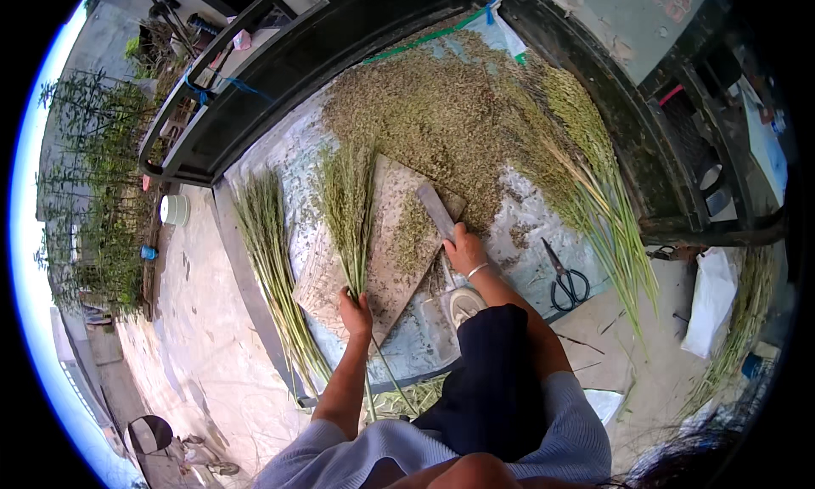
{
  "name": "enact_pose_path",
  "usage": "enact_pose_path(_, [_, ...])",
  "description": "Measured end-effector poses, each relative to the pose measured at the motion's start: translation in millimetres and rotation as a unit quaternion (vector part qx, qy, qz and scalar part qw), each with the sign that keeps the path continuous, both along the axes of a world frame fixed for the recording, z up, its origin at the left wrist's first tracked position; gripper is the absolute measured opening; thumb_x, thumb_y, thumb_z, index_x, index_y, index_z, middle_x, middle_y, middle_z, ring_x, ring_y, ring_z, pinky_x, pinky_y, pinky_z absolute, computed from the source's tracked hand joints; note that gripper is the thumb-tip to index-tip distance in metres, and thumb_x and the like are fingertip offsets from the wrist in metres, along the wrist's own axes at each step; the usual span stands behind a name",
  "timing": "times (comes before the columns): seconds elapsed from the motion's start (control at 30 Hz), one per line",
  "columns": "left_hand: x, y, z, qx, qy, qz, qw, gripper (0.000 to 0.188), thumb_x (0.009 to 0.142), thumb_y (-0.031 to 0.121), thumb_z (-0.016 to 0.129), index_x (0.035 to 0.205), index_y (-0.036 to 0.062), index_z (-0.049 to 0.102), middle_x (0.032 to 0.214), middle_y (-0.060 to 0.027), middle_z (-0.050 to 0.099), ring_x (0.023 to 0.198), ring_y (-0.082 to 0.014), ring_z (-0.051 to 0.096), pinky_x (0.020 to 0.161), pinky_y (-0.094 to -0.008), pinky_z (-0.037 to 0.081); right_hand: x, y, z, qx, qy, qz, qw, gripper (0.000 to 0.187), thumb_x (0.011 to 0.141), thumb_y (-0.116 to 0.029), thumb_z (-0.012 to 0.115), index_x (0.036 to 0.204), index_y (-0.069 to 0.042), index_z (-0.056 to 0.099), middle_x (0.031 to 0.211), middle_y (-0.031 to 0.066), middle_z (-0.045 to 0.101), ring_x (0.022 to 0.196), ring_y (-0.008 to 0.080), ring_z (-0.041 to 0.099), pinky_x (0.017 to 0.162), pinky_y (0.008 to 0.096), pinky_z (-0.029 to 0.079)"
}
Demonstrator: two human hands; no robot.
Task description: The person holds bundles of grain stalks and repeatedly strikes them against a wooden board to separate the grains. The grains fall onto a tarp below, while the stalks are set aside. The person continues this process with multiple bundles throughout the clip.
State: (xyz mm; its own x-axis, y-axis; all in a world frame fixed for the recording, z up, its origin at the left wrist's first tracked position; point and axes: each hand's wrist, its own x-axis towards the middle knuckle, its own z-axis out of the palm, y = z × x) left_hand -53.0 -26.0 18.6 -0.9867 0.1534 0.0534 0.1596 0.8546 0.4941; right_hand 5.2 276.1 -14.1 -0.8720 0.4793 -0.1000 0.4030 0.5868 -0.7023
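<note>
The bunch (346, 205) lay over the slanted board (392, 294), its long axis running away from the person, seed heads at the far end. The left hand (355, 311) had its grip closed around the stalks at the near end, stems trailing below it. The right hand (465, 251), farther from the bunch, had its grip wrapped about the near end of a flat bar (435, 210). The bar leaned up and left, its far end right of the heads and apart from them.
</note>
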Motion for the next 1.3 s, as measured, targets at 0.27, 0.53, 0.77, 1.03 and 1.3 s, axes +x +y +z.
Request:
enact_pose_path(0.27, [27.5, -30.0, -3.3, -0.042, -0.194, -0.027, 0.98, 0.036, 0.077, 0.022, 0.07, 0.096, 0.0015, 0.048, 0.072, -0.0207, 0.06, 0.063, -0.0401, 0.058, 0.055, -0.0446, 0.045, 0.9, -17.9, -23.1, 0.098, 0.057, -0.005, 0.994, 0.05, 0.081, -0.03, 0.064, 0.112, 0.003, 0.041, 0.06, 0.021, 0.056, 0.055, 0.0407, 0.056, 0.044, 0.0478, 0.042])
enact_pose_path(0.53, [32.9, -21.0, 22.4, 0.518, -0.556, 0.15, 0.632, 0.019, 0.084, 0.015, 0.065, 0.096, 0.0054, 0.054, 0.073, -0.0051, 0.058, 0.059, -0.0156, 0.059, 0.051, -0.0287, 0.05, -0.3, -11.3, -15.9, 0.097, 0.071, -0.01, 0.993, 0.043, 0.082, -0.028, 0.064, 0.105, 0.001, 0.043, 0.058, 0.0206, 0.055, 0.052, 0.0396, 0.055, 0.042, 0.0462, 0.04])
enact_pose_path(0.77, [34.5, -17.0, 0.7, 0.489, -0.592, 0.15, 0.623, 0.032, 0.092, 0.036, 0.052, 0.099, 0.0048, 0.05, 0.076, -0.0123, 0.063, 0.059, -0.0201, 0.062, 0.053, -0.0312, 0.053, -4.5, -18.5, 14.2, 0.031, 0.145, 0.025, 0.989, 0.034, 0.079, -0.025, 0.067, 0.09, -0.002, 0.045, 0.06, 0.0197, 0.055, 0.055, 0.0408, 0.055, 0.045, 0.046, 0.041])
enact_pose_path(1.03, [36.4, -15.0, 1.1, 0.469, -0.541, 0.164, 0.679, 0.02, 0.088, 0.023, 0.061, 0.091, 0.0043, 0.054, 0.069, -0.0077, 0.061, 0.057, -0.0165, 0.06, 0.053, -0.0286, 0.052, -22.7, -68.7, 66.4, 0.062, 0.144, 0.27, 0.95, 0.028, 0.078, -0.024, 0.068, 0.083, -0.007, 0.046, 0.057, 0.0129, 0.053, 0.053, 0.032, 0.057, 0.045, 0.041, 0.043])
enact_pose_path(1.3, [47.0, -17.1, 1.3, 0.428, -0.464, 0.143, 0.762, 0.018, 0.087, 0.022, 0.061, 0.087, 0.0059, 0.055, 0.067, -0.0056, 0.06, 0.052, -0.0115, 0.054, 0.047, -0.0232, 0.044, -3.0, -74.4, 54.9, 0.078, 0.102, 0.332, 0.935, 0.028, 0.078, -0.024, 0.067, 0.081, -0.008, 0.046, 0.063, 0.0102, 0.053, 0.055, 0.0283, 0.057, 0.047, 0.0387, 0.045])
